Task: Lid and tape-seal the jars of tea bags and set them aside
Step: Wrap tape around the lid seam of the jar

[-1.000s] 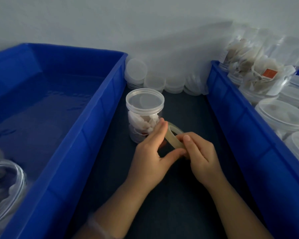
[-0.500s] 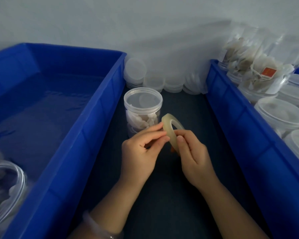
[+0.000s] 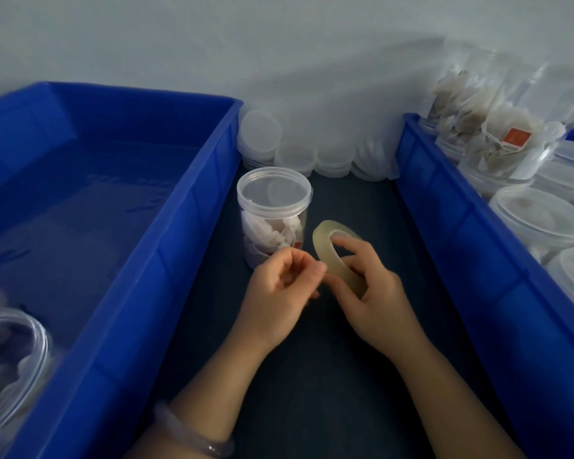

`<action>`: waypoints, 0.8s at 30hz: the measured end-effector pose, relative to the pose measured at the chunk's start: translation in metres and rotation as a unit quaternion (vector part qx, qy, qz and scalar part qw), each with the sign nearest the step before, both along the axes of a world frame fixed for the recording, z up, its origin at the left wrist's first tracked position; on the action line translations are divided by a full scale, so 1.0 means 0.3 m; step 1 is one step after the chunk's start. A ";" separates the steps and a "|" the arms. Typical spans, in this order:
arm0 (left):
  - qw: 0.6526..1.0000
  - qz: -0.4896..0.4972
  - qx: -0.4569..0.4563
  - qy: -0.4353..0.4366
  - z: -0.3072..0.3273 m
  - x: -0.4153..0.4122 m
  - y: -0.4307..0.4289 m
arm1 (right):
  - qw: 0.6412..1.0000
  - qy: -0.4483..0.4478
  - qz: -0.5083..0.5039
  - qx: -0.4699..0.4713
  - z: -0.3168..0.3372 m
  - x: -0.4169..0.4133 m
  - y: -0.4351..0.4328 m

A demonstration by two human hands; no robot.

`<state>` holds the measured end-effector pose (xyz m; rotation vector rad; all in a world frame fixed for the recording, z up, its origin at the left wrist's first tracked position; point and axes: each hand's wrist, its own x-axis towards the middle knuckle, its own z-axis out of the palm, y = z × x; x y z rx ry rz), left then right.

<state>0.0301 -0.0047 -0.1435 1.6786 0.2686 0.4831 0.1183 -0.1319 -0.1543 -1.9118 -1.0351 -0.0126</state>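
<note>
Between the two blue bins [image 3: 166, 260], at frame centre, I see my right hand [image 3: 371, 293] pinching the tape roll [image 3: 337, 260]; my left hand [image 3: 279, 289] pinches at its edge. Just above them, the lidded jar [image 3: 274, 213] stands upright.

No legible text; orange tea-bag tag [image 3: 516, 138] in right bin, print unreadable.
</note>
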 end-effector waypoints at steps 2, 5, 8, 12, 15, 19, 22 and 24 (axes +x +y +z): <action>0.999 0.039 0.022 -0.009 -0.006 0.003 0.005 | 1.000 0.009 0.014 -0.024 0.016 0.007 -0.011; 0.998 0.037 0.033 -0.046 -0.003 -0.003 -0.002 | 0.998 0.044 0.033 -0.026 0.039 0.020 -0.021; 0.995 0.011 0.026 -0.093 0.007 -0.006 -0.017 | 0.999 0.024 0.015 -0.017 0.062 0.026 -0.015; 0.990 0.049 0.074 -0.112 0.020 -0.012 -0.015 | 0.998 0.064 -0.001 -0.020 0.092 0.025 -0.008; 0.930 0.178 0.259 -0.188 0.045 -0.005 0.013 | 0.998 0.038 -0.026 -0.039 0.138 0.057 0.004; 0.852 0.309 0.392 -0.157 0.085 0.075 0.093 | 0.993 -0.059 -0.029 -0.097 0.207 0.119 0.040; 0.925 0.210 0.304 -0.086 0.060 0.105 0.120 | 0.990 -0.085 -0.014 -0.107 0.223 0.150 0.069; 0.940 0.184 0.264 -0.115 0.014 0.112 0.127 | 0.991 -0.074 -0.007 -0.115 0.225 0.155 0.088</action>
